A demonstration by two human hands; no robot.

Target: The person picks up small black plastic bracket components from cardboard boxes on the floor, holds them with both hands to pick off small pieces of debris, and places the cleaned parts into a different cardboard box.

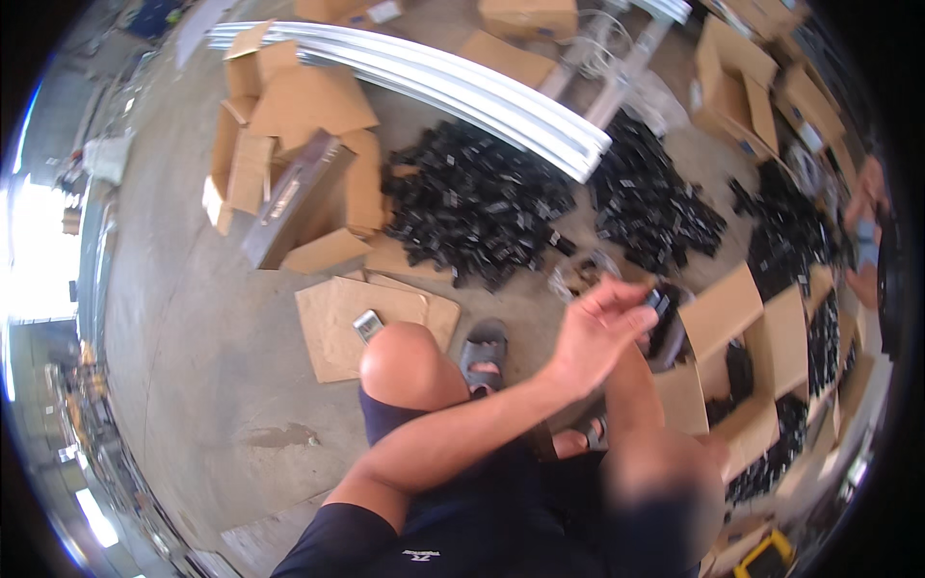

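My left forearm crosses from the lower left, and my left hand (599, 332) is raised above the floor, right of the middle. Its thumb and fingers close on a small black plastic piece (661, 301). My right forearm (631, 390) reaches up just behind the left hand. The fingers of my right hand are hidden there, so I cannot tell whether they touch the piece. Beside both hands stands an open cardboard box (723, 313) with black pieces inside. A large black heap of similar pieces (472, 207) lies ahead on the floor.
Long white metal profiles (434, 77) extend over the heaps. A second heap (650, 202) lies farther right. Flattened cardboard (328, 313) carries a phone-like object (367, 326) near my left knee. An opened carton (313, 106) stands far left. Another person's hand (867, 188) shows at the right edge.
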